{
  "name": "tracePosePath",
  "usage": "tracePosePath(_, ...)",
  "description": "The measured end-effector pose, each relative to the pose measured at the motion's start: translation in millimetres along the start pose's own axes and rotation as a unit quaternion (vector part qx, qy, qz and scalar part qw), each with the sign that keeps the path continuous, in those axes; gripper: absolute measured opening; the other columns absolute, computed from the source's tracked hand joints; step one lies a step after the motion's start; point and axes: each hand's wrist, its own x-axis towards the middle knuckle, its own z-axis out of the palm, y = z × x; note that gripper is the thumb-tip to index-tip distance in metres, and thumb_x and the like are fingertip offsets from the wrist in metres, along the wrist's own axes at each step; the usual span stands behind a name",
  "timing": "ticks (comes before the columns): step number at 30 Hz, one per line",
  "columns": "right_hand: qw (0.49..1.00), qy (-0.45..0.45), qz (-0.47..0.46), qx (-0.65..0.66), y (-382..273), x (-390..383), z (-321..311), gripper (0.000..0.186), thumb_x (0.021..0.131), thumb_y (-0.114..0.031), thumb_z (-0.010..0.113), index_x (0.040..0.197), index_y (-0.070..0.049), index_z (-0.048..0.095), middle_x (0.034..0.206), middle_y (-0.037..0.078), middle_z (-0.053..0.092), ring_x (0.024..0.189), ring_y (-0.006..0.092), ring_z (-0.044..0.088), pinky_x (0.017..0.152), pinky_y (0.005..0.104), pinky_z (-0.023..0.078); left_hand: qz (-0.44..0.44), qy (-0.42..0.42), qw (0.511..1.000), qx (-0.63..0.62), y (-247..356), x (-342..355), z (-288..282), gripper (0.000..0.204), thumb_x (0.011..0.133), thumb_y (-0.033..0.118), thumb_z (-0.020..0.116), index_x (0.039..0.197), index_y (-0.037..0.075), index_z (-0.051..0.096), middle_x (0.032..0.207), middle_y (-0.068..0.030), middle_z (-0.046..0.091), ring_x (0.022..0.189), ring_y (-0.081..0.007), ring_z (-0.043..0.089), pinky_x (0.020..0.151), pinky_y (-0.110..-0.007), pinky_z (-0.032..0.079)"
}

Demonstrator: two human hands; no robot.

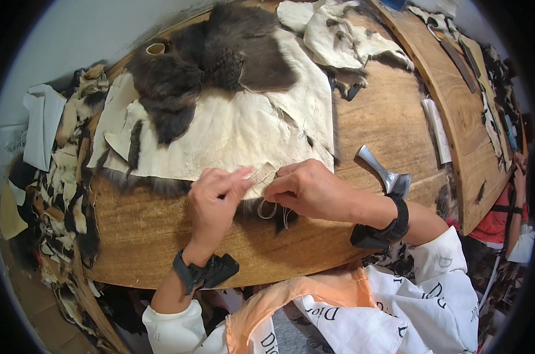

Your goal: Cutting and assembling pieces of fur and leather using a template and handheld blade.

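On a pale hide with dark fur (214, 135), at its near edge, my left hand (214, 203) is closed in a pinch on pale thread (261, 180). Just right of it my right hand (303, 189) is closed, thumb and fingers pinching the same thread, which hangs in loops below. Any needle between the fingers is too small to make out. A metal hammer-like tool (383, 174) with a flared head lies to the right of my right hand on the wooden table (137, 236).
Dark fur pieces (232, 47) and pale scraps (344, 35) lie at the back. Mixed offcuts (66, 212) line the left. A raised board (468, 165) carries blades (456, 62) at right, beside a white roll (436, 130). Another person's arm (519, 200) shows at far right.
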Motion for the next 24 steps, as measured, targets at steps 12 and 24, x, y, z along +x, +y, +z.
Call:
tracePosePath(12,0.974,0.007,-0.150,-0.167,-21.0,5.4,-44.9,0.007,0.066,-0.005,0.055,0.073,-0.005,0.058,0.072,0.007,0.050,0.073,0.0248,0.054,0.060,0.0365,0.046,0.178,0.063,0.979,0.082,4.2,29.6,3.0,0.018,0.067,0.010,0.072,0.085,0.013,0.072,0.071,0.0011,0.056,0.074,-0.0172,0.048,0.066,-0.029,0.041)
tracePosePath(24,0.994,0.086,-0.060,-0.043,-4.1,15.0,-47.7,0.007,0.072,-0.002,0.063,0.079,-0.003,0.063,0.074,0.011,0.060,0.067,0.0296,0.059,0.059,0.0359,0.046,0.217,-0.084,0.968,-0.095,-7.2,29.2,16.1,0.021,0.064,0.011,0.075,0.083,0.018,0.073,0.066,0.0072,0.050,0.069,-0.0123,0.040,0.066,-0.024,0.037)
